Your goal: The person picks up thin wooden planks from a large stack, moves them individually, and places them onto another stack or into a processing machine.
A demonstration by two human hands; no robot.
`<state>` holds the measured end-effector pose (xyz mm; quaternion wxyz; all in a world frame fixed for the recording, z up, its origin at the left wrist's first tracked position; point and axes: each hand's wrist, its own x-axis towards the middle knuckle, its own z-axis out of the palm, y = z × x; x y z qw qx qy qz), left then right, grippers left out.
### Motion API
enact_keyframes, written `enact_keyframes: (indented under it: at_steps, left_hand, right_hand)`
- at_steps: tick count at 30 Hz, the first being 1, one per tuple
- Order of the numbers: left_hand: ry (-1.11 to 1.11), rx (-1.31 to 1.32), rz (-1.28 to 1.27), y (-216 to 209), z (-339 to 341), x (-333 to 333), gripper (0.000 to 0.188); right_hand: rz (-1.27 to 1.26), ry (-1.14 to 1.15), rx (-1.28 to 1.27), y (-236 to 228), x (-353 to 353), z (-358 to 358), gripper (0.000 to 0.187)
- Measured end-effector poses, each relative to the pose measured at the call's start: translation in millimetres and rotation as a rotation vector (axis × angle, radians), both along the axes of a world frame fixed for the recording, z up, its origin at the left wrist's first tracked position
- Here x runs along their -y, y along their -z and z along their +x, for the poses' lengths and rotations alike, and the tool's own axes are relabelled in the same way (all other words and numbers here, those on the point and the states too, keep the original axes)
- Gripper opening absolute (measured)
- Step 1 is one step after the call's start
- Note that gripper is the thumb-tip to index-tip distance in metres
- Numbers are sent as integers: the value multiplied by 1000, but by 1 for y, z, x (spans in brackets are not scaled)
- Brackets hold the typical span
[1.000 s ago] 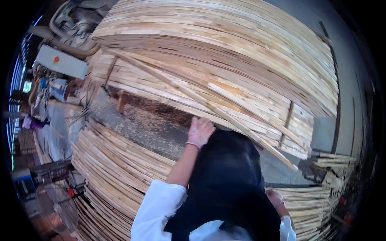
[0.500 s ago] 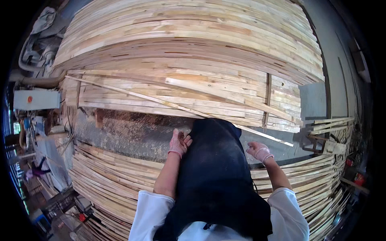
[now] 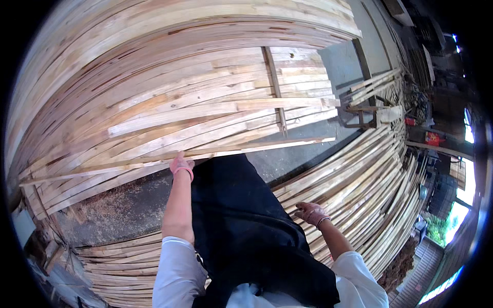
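Note:
A long thin wooden strip (image 3: 246, 149) lies aslant along the near edge of a layer of boards (image 3: 200, 87). My left hand (image 3: 182, 167), in a pinkish work glove, closes on this strip near its middle. The strip's right end juts out over the grey floor. Farther in, a wider wooden board (image 3: 226, 109) rests loose on the same layer. My right hand (image 3: 311, 213), gloved too, hangs with loosely parted fingers and nothing in it, above a pile of narrow wooden strips (image 3: 359, 190) on the right.
A tall stack of boards (image 3: 154, 31) rises at the back. One dark crosspiece (image 3: 275, 87) lies over the board layer. Sawdust covers the floor (image 3: 123, 205) between the stacks. A rack with several strips (image 3: 375, 84) stands at the far right. A dark apron (image 3: 231, 215) covers my front.
The view has swung to the right. My left hand has gone forward from free air onto the thin strip. My right hand has moved over the near pile of strips.

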<state>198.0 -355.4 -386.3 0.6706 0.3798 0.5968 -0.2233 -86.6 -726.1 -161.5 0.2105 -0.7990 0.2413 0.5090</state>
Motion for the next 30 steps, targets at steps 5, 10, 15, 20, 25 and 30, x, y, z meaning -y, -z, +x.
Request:
enact_keyframes:
  at_steps: [5, 10, 15, 20, 25, 30]
  left_hand:
    - [-93, 74, 11, -13, -22, -7, 42]
    - [-314, 220, -262, -57, -58, -34, 31]
    - [-568, 367, -417, -195, -75, -15, 67]
    - [-722, 419, -351, -259, -66, -8, 70]
    - [-753, 523, -516, -286, -82, 4, 58]
    - [-775, 712, -531, -329, -99, -2, 61]
  right_hand:
    - [-130, 45, 115, -22, 31, -14, 55]
    - [-582, 108, 395, -74, 119, 38, 82]
    - [-708, -23, 361, -112, 258, -5, 77]
    - [-914, -65, 307, -136, 280, 32, 65]
    - [-884, -62, 313, -150, 278, 66, 55]
    - [-821, -93, 341, -154, 273, 87, 48]
